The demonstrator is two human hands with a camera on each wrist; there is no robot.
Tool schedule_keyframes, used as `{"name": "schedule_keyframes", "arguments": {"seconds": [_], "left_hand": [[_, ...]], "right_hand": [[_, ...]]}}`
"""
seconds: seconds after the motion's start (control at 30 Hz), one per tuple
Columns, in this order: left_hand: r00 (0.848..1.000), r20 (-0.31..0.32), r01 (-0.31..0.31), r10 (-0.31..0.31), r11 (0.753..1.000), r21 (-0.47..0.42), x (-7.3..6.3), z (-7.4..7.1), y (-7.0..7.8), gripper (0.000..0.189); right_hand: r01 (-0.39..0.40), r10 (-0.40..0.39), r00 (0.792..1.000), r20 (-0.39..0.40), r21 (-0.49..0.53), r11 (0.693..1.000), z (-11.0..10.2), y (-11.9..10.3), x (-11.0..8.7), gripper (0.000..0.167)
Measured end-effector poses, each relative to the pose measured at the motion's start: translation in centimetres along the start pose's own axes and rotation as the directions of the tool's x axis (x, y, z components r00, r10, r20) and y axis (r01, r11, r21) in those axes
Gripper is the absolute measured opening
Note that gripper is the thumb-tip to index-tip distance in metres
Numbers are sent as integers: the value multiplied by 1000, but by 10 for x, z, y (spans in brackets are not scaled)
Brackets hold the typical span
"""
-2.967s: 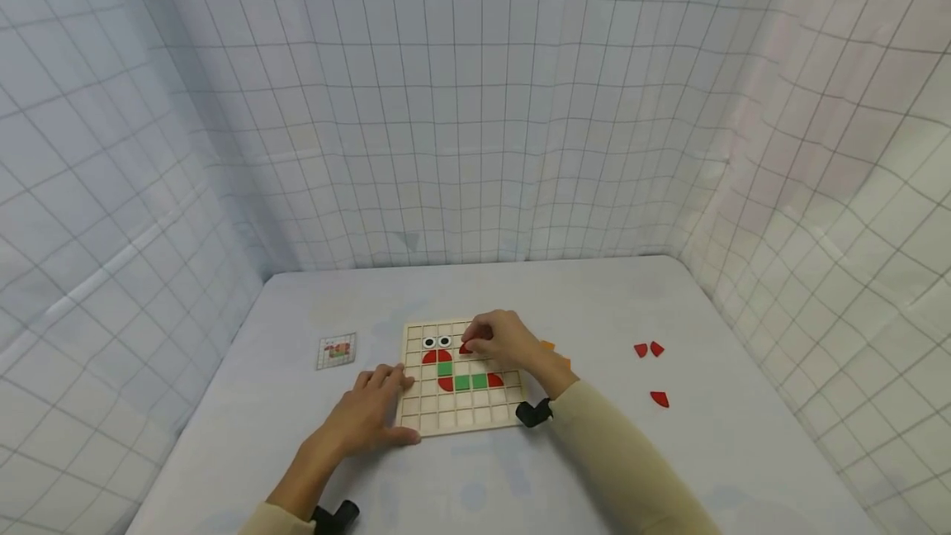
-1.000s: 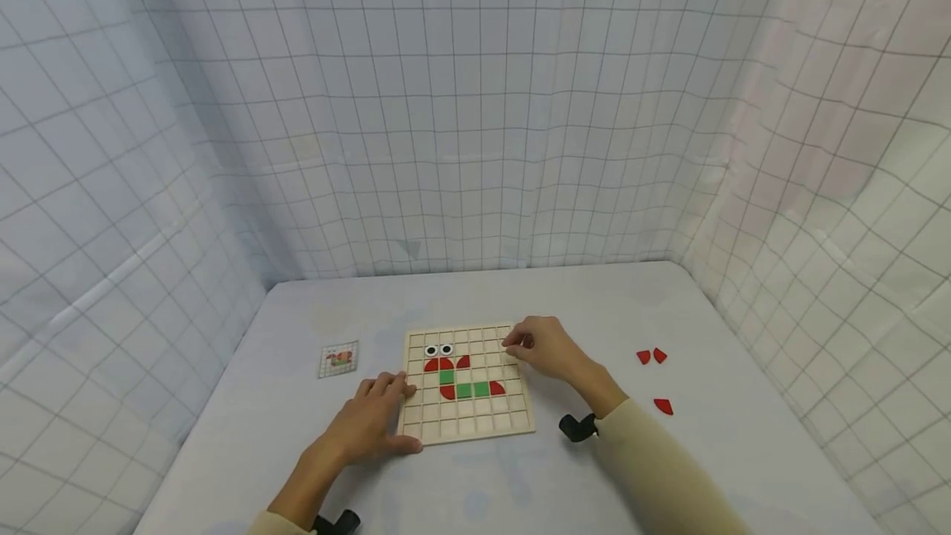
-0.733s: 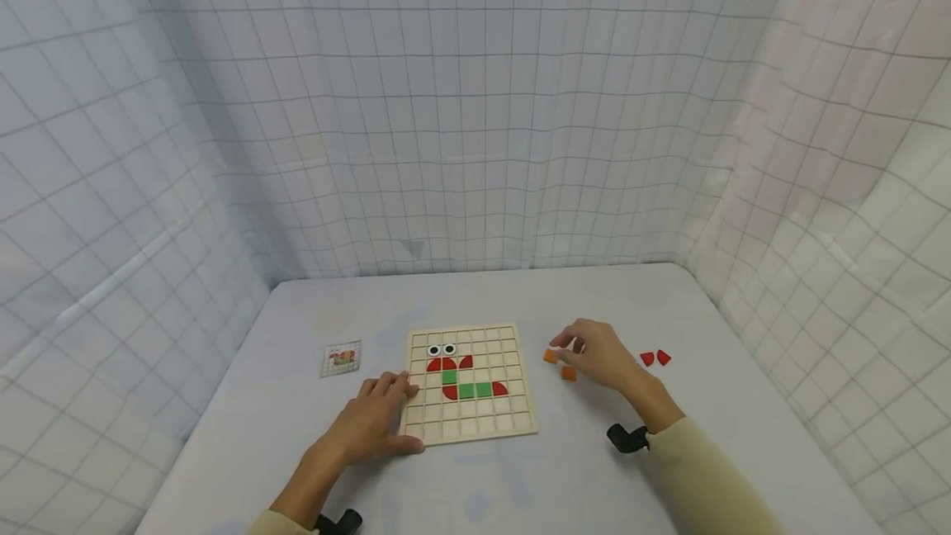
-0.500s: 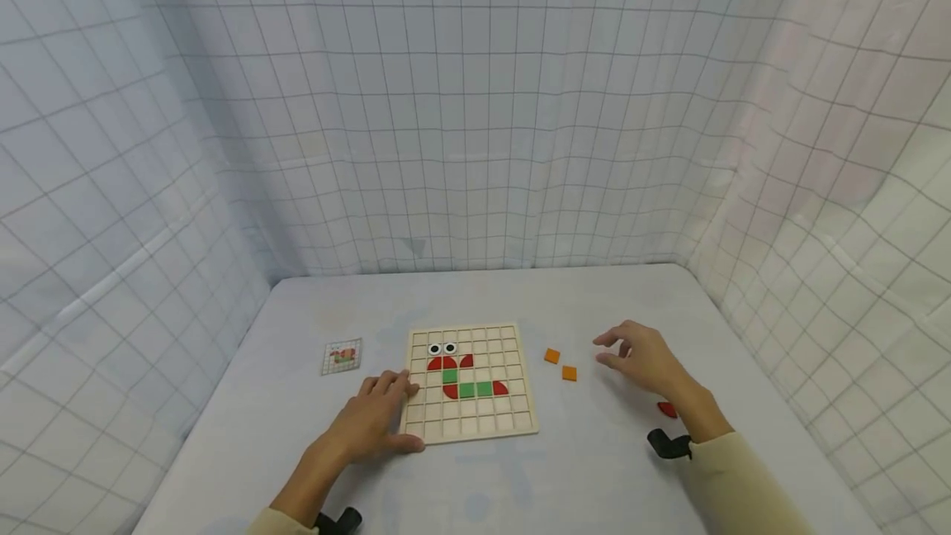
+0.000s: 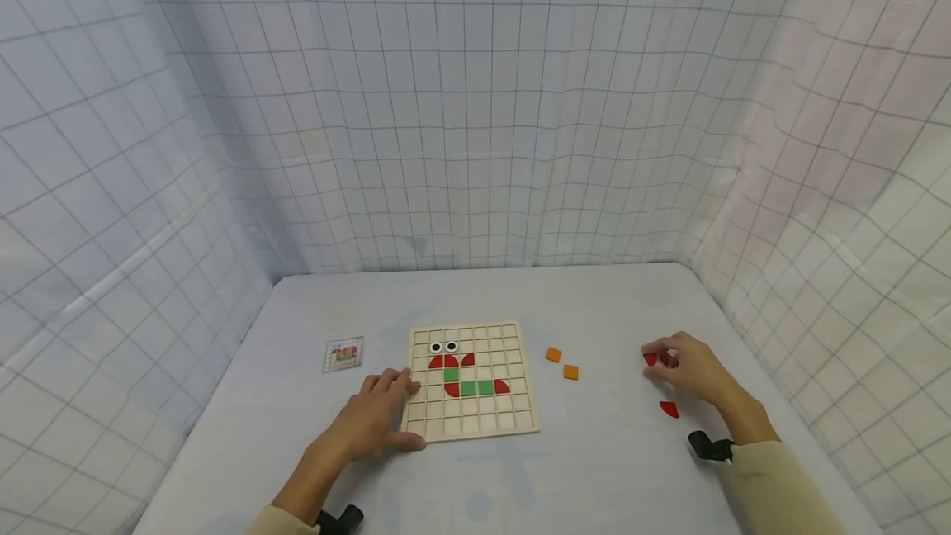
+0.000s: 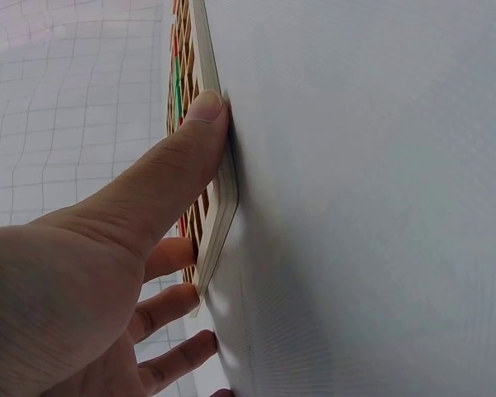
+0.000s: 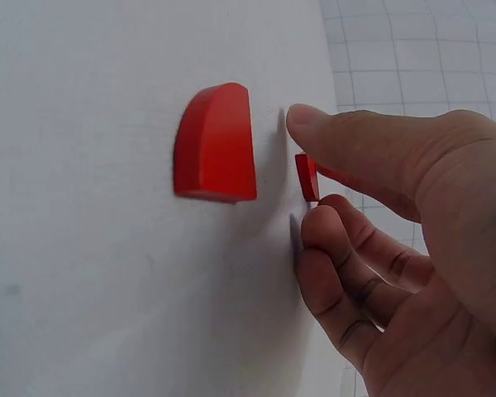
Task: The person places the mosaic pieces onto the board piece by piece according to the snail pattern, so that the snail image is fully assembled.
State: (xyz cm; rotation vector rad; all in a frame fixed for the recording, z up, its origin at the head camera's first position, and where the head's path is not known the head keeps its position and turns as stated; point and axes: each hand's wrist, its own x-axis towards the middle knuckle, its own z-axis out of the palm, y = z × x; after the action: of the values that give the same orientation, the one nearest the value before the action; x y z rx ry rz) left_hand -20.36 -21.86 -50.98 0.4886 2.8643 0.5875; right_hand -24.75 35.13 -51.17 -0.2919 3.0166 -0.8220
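The wooden grid board (image 5: pixel 446 428) lies flat, with red quarter-circle tiles, green square tiles (image 5: pixel 468 388) and two eye tiles (image 5: pixel 443 347) set in it. My left hand (image 5: pixel 367 419) steadies its near-left corner: the thumb presses the near edge and the fingertips touch the left edge. Far to the right, my right hand (image 5: pixel 691 366) reaches down at two loose red quarter-circle tiles (image 5: pixel 650 360), thumb and fingers spread to either side of them with a gap. Nearer to me lies another red quarter-circle tile (image 7: pixel 219 145), below that hand.
Two orange square tiles (image 5: pixel 570 372) lie between the board and my right hand. A small picture card (image 5: pixel 343 354) of a coloured tile figure on a grid lies left of the board. White gridded curtains (image 5: pixel 475 122) surround the table on three sides.
My right hand has left a red quarter-circle tile on the board, to the right of the other red ones, and moved right past the orange tiles to the loose red tiles. The left hand stays put.
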Motion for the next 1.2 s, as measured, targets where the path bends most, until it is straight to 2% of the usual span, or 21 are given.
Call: {"name": "schedule_keyframes", "arguments": {"seconds": [0.3,0.6,1.0,1.2], "left_hand": [[1000,4,3,-3,1000,5,0,-2,1,99],[1000,-10,-16,16,1000,-2,0,-2,-1,101],[1000,-13,-15,15,1000,3,0,0,-1,100],[1000,-13,-14,14,1000,7,0,0,0,101]], "right_hand": [[-11,11,1000,13,11,1000,2,4,2,28],[-14,14,1000,-9,18,1000,7,6,0,18],[-30,30,999,-24,13,999,9,6,1,16],[-3,3,1000,-24,18,1000,14,7,1,15]]}}
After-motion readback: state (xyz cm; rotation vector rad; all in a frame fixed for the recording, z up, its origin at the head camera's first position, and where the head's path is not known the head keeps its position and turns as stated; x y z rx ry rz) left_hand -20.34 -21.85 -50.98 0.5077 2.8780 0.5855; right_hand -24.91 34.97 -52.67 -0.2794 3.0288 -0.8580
